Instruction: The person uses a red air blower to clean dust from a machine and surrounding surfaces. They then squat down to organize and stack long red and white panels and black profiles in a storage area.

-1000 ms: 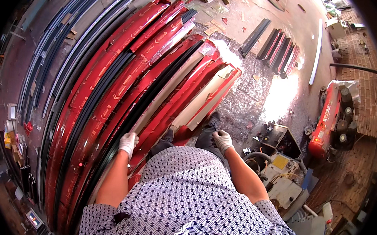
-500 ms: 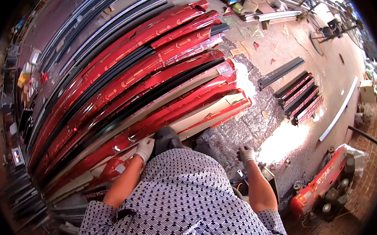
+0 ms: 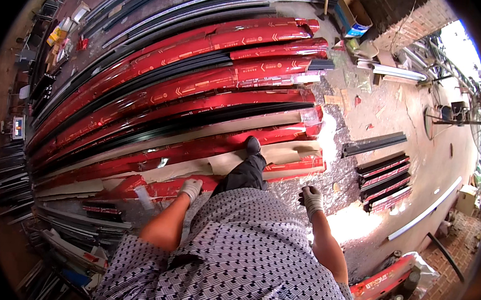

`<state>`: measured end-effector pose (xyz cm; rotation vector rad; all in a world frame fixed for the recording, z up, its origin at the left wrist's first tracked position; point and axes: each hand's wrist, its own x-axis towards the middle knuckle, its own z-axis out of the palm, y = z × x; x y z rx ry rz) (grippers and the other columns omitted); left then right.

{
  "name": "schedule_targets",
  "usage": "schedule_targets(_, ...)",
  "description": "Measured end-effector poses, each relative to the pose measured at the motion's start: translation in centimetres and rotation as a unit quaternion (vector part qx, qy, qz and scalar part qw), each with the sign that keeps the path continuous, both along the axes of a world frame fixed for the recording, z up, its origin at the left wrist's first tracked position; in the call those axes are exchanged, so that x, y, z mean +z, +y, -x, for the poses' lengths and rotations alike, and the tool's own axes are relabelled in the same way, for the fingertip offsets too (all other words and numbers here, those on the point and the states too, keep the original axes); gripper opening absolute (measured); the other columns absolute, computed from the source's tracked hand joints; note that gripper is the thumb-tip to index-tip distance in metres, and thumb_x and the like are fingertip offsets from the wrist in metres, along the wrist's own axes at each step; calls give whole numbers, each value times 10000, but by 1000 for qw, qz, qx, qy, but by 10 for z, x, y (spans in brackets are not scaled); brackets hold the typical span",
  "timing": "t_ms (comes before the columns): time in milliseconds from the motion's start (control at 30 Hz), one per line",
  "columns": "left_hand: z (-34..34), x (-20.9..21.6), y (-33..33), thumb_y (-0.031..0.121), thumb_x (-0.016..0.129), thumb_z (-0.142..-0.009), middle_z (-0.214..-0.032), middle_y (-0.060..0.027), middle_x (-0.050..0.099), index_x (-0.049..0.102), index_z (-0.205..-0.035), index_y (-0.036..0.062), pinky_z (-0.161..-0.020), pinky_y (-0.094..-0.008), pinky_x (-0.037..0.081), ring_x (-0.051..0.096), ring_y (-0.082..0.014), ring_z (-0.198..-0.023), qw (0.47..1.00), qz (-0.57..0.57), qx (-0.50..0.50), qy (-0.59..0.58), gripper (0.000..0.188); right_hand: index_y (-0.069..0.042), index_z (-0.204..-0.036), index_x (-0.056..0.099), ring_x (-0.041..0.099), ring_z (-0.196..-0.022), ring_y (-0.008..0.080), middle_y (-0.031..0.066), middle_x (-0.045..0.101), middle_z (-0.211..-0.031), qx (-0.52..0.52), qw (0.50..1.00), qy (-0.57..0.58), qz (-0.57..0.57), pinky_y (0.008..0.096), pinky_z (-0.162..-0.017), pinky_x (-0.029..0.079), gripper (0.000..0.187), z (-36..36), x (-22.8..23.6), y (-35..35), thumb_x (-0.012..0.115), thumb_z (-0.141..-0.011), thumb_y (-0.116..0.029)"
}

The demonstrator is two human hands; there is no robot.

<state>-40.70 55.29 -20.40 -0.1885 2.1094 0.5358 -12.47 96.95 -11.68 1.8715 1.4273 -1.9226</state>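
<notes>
My left hand (image 3: 191, 188), in a pale work glove, hangs beside my left thigh with loose fingers and holds nothing that I can see. Beneath it lie long bundles in red printed wrapping (image 3: 223, 82), with a strip of tan wrapping (image 3: 239, 162) on the nearest one. My right hand (image 3: 311, 199), gloved with dark fingertips, hangs at my other side, its fingers slightly bent and apart, with nothing visible in it. My left shoe (image 3: 253, 146) is set among the near bundles. Short dark profiles (image 3: 384, 181) lie in a stack ahead of the right hand.
A longer dark profile (image 3: 375, 144) lies behind that stack. A white strip (image 3: 425, 208) rests on the floor at the right, near a red cylindrical tank (image 3: 382, 282). An open blue carton (image 3: 352, 15) stands at the back. More metal lengths (image 3: 9, 181) are piled at the left.
My view has turned to the right, and the bundles now run more crosswise. My left foot has stepped forward among them. Both hands stay low at my sides.
</notes>
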Motion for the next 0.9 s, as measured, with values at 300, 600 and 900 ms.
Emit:
schedule_targets(300,43,47,195,322,588,-839,-751,-115,669,668,-832,28,-677,-386,490,624,-212,-712,977,-177,118,30,305,-62,-951,621,573,-499,181,100,631,-695,98,994,-48,-14,321,-434,468,176,36,-19,111,570,-916,-226)
schedule_targets(600,73,67,224,307,557,-892,-742,-42,642,640,-854,49,-667,-309,484,575,-128,-668,930,-240,249,127,274,-58,-1006,621,582,-500,174,89,638,-740,230,972,-18,-41,299,-431,481,204,192,-12,170,575,-921,-237)
schedule_targets(900,-33,2,202,347,500,-882,-898,-192,687,674,-936,7,-788,-421,496,658,-320,-865,938,-91,330,54,385,-58,-900,609,550,-517,112,24,578,-670,424,901,96,6,262,-444,433,172,277,-59,189,550,-959,-208)
